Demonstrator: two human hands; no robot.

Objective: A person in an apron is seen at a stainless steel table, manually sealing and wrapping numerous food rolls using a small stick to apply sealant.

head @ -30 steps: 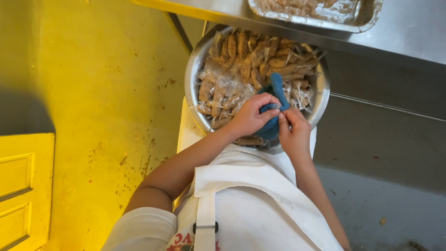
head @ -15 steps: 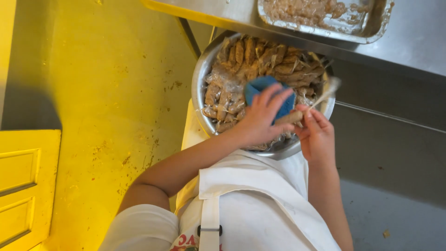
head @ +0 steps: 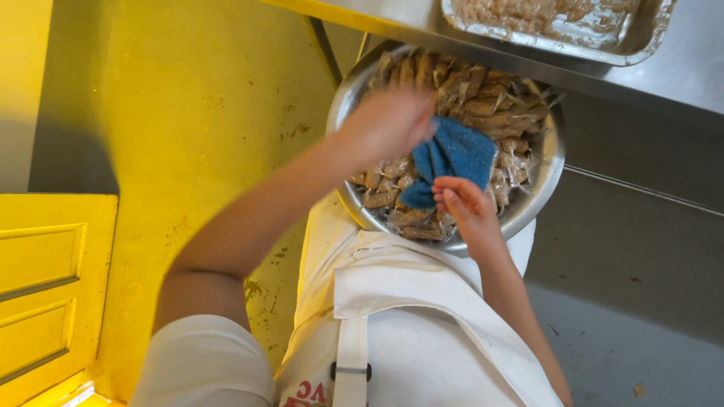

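Your left hand (head: 392, 120) grips the blue cloth (head: 451, 158) over the metal bowl (head: 544, 181) of wrapped packets (head: 483, 98); the cloth hangs down toward your right hand (head: 464, 207), fingers loosely curled just beneath its lower end

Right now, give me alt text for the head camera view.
Seen from above, a person's left hand and right hand handle a blue cloth over a round metal bowl full of small clear-wrapped brown packets. A foil tray sits on the steel counter beyond, beside a yellow wall.
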